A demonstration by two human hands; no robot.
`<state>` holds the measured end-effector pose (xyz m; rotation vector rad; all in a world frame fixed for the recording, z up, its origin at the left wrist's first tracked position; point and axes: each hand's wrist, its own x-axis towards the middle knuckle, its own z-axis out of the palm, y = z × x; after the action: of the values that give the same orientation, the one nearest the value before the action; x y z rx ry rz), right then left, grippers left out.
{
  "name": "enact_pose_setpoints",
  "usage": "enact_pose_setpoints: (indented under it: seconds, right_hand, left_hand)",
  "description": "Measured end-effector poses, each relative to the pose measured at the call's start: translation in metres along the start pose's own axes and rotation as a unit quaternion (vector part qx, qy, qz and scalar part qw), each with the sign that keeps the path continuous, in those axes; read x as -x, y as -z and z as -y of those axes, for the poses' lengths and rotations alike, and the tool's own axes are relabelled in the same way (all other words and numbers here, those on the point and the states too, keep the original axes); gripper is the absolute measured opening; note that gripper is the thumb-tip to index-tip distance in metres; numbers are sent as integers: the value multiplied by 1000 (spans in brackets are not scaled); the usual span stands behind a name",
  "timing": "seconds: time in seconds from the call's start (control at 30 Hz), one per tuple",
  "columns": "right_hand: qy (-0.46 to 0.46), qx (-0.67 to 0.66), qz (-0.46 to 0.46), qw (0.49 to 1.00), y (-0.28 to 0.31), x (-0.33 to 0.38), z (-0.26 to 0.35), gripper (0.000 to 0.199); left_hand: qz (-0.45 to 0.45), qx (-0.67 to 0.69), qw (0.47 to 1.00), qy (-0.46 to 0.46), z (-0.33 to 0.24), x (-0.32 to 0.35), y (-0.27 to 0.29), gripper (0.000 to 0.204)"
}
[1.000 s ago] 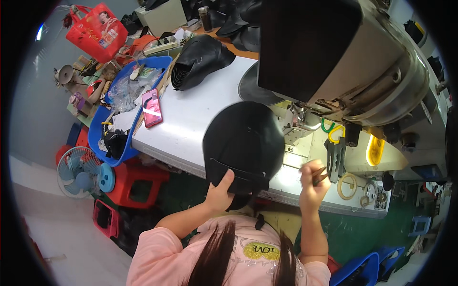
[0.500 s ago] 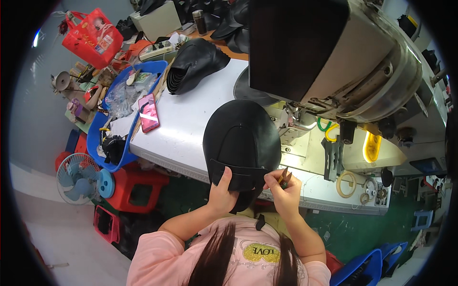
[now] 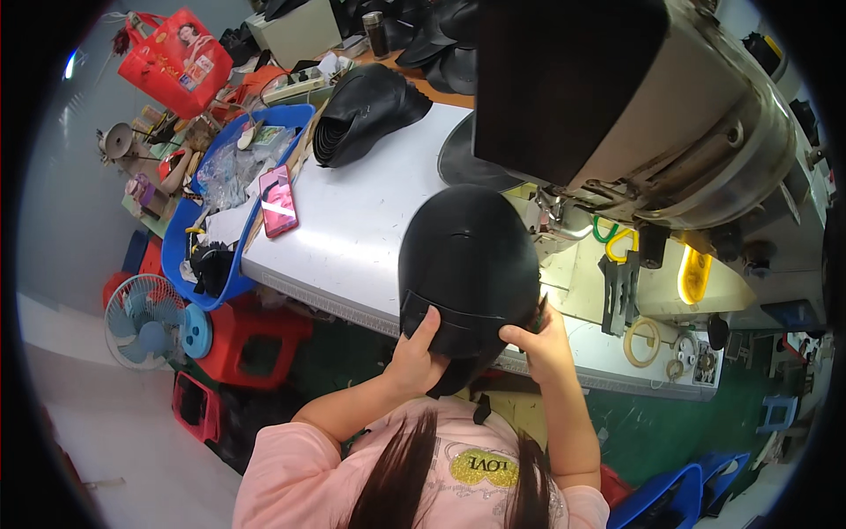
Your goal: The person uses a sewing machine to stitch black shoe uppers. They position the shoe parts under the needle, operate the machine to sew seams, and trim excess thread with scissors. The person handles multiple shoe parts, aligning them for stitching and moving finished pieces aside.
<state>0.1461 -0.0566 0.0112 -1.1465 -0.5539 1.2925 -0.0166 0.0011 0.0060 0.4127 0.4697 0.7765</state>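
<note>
A rounded black leather piece [image 3: 467, 251], like a shoe upper with a stitched band across its near end, is held up in front of me over the table's front edge. My left hand [image 3: 418, 354] grips its near left side, thumb on top of the band and fingers underneath. My right hand [image 3: 544, 339] pinches its near right edge with the thumb on top. A small dark tip pokes up behind my right fingers; the thread snips themselves are mostly hidden there.
A sewing machine [image 3: 670, 115] stands right of the leather piece. Rolled black leather pieces [image 3: 366, 115] and a phone [image 3: 278, 203] lie on the white table [image 3: 352, 225]. Scissors with yellow and green handles [image 3: 619, 273] lie by the machine. A blue basket [image 3: 236, 286] hangs at the left edge.
My right hand has moved from holding the thread snips beside the piece to gripping its right edge. The leather piece has shifted slightly right and turned more level.
</note>
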Motion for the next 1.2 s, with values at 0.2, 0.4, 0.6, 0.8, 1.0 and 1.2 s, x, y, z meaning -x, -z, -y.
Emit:
enact_pose_setpoints:
  seconds: [0.2,0.4,0.6,0.8,1.0,1.2]
  right_hand:
    - [-32,-121,13,992,3,1,0,57]
    - [-44,-80,-4,996,12,-3,1,49]
    - [-15,-43,4,999,13,-3,6,48]
    - [-20,-26,11,999,6,-1,11,50]
    - [-16,-17,18,1000,13,0,13,50]
    - [-10,-57,22,998,15,-1,11,41]
  left_hand:
    - [-23,7,996,87,4,-2,-1,47]
    - [56,-13,985,161,14,-2,14,39]
    - [249,-601,704,-285,-10,25,14,12]
    - [289,-717,441,-456,-22,-19,-15,31]
    - [317,-700,438,-466,-19,-30,-13,30]
    - [295,-685,470,-472,-20,-29,-8,28]
